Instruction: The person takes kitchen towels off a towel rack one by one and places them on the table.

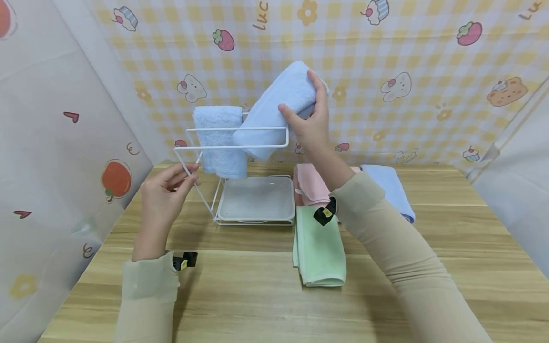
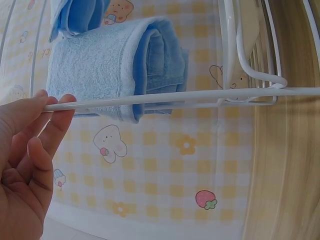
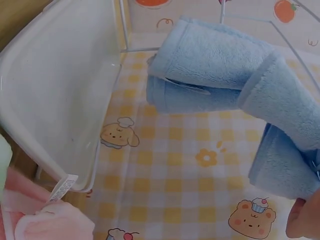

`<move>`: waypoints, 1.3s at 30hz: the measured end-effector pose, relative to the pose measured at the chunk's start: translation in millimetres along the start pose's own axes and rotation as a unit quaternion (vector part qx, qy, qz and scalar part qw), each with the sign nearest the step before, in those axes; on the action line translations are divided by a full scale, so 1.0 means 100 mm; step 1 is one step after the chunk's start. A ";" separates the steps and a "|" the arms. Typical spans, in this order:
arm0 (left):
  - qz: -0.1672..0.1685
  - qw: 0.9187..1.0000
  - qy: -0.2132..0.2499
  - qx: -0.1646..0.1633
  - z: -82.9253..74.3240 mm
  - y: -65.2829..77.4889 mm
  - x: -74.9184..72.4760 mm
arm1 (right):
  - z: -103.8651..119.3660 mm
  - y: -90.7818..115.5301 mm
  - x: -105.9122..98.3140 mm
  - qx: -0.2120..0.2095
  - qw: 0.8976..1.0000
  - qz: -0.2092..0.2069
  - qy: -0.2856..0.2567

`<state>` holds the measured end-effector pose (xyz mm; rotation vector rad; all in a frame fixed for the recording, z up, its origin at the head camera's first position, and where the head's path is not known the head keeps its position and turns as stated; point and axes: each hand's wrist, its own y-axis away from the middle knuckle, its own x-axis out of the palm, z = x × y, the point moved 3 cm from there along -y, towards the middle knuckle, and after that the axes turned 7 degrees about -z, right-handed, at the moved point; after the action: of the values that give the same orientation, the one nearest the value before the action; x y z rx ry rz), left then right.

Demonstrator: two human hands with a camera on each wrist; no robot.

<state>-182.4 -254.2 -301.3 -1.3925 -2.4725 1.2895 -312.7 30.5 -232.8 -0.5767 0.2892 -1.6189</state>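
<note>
A white wire rack (image 1: 231,147) stands on the table with a white tray (image 1: 257,197) at its base. My left hand (image 1: 165,195) pinches the rack's slanted left upright, seen closely in the left wrist view. Over the rack's back bar, toward the left, hangs a folded light-blue towel (image 1: 220,143). With my right hand (image 1: 313,119) I grip a second folded blue towel (image 1: 279,105), thumb on the near side, fingers round its top right. It tilts, its lower left end down among the rack's top bars, overlapping the hanging towel in the right wrist view.
Right of the rack lie a folded pink towel (image 1: 314,185), a green towel (image 1: 321,247) in front of it, and another blue towel (image 1: 388,188) farther right. A checked, patterned cloth (image 1: 429,66) forms the wall behind the wooden table (image 1: 240,286).
</note>
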 end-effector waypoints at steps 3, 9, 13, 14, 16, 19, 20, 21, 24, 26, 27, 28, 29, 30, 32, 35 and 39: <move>-0.001 1.000 0.003 0.001 -0.01 -0.01 0.01 | 0.09 0.03 -0.03 -0.013 1.000 -0.024 -0.004; -0.001 1.000 0.013 -0.001 -0.04 -0.02 0.01 | 0.22 0.08 -0.09 -0.016 0.997 -0.071 -0.039; -0.001 1.000 0.015 0.000 -0.05 -0.01 0.01 | 0.22 0.08 -0.16 -0.011 0.992 -0.088 -0.086; -0.001 1.000 0.015 0.001 -0.04 -0.01 0.01 | 0.21 0.08 -0.18 -0.013 0.991 -0.092 -0.094; -0.002 1.000 0.012 0.003 -0.04 -0.01 0.01 | 0.21 0.08 -0.21 -0.018 0.989 -0.104 -0.106; -0.003 1.000 0.003 0.005 -0.04 0.00 0.02 | 0.20 0.05 -0.26 -0.026 0.982 -0.128 -0.137; -0.003 1.000 0.002 0.005 -0.04 0.00 0.02 | 0.19 0.04 -0.28 -0.032 0.979 -0.138 -0.145; -0.003 1.000 -0.001 0.006 -0.03 0.00 0.02 | 0.19 0.03 -0.30 -0.033 0.977 -0.147 -0.154; -0.002 1.000 0.000 0.007 -0.04 0.00 0.03 | 0.15 -0.03 -0.39 -0.037 0.968 -0.176 -0.174; -0.002 1.000 0.001 0.008 -0.04 0.00 0.02 | 0.11 -0.07 -0.45 -0.038 0.963 -0.193 -0.184; -0.003 1.000 0.002 0.009 -0.03 0.00 0.02 | 0.10 -0.09 -0.48 -0.036 0.960 -0.199 -0.192; -0.004 1.000 0.004 0.008 -0.03 0.00 0.02 | 0.08 -0.11 -0.52 -0.038 0.958 -0.205 -0.195; -0.004 1.000 0.005 0.008 -0.03 0.00 0.02 | 0.07 -0.12 -0.55 -0.039 0.957 -0.210 -0.198; -0.005 1.000 0.006 0.008 -0.03 -0.01 0.02 | 0.05 -0.14 -0.57 -0.037 0.955 -0.214 -0.202; -0.005 1.000 0.008 0.006 -0.02 -0.01 0.02 | 0.02 -0.15 -0.62 -0.034 0.952 -0.223 -0.205; -0.003 1.000 0.011 0.003 -0.02 0.00 0.02 | -0.01 -0.16 -0.69 -0.025 0.949 -0.233 -0.209; -0.002 1.000 0.009 -0.003 -0.01 0.01 0.02 | -0.05 -0.15 -0.79 -0.032 0.948 -0.228 -0.219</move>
<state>-182.3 -251.3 -302.0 -1.3932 -2.4680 1.2656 -324.3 109.5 -245.3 -1.0935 -0.1359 -1.8668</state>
